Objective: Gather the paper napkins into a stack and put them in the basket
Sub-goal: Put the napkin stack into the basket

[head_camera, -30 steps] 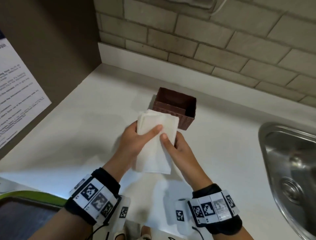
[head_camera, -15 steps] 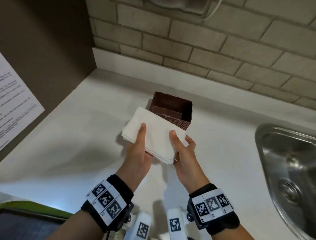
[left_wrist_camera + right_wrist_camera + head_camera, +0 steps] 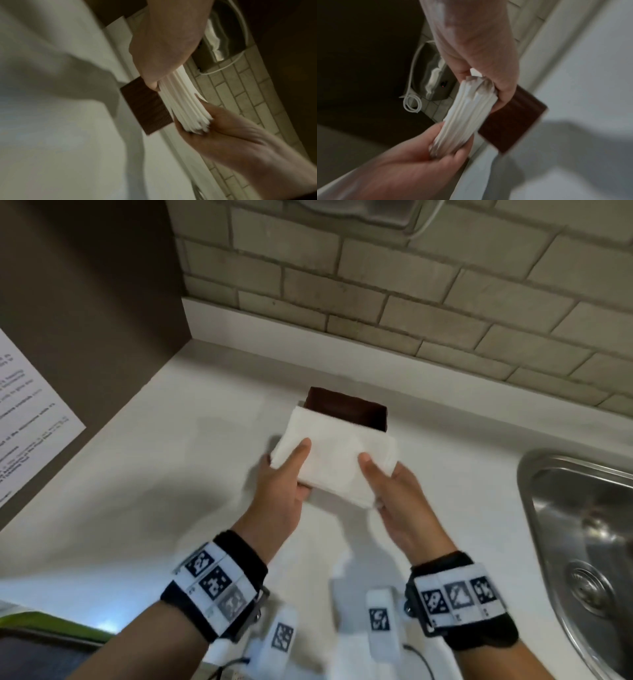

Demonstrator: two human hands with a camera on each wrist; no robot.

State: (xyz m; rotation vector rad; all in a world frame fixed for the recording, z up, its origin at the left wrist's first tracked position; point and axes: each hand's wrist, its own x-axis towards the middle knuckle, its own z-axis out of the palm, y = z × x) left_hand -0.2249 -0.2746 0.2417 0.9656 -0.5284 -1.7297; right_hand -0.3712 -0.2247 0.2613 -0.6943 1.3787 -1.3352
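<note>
Since the earlier frame the napkin stack (image 3: 334,462) has turned level and advanced up-frame, its far edge now overlapping the near rim of the basket (image 3: 346,409). The left hand (image 3: 282,487) pinches the stack's left end and the right hand (image 3: 394,491) its right end, thumbs on top. The long axis runs left to right across the frame; the basket lies directly beyond both hands on the table (image 3: 137,491), about equally near each.

Head view high above the counter (image 3: 144,508), facing down; wrist views close, opposite sides, sharing the basket (image 3: 145,106).
</note>
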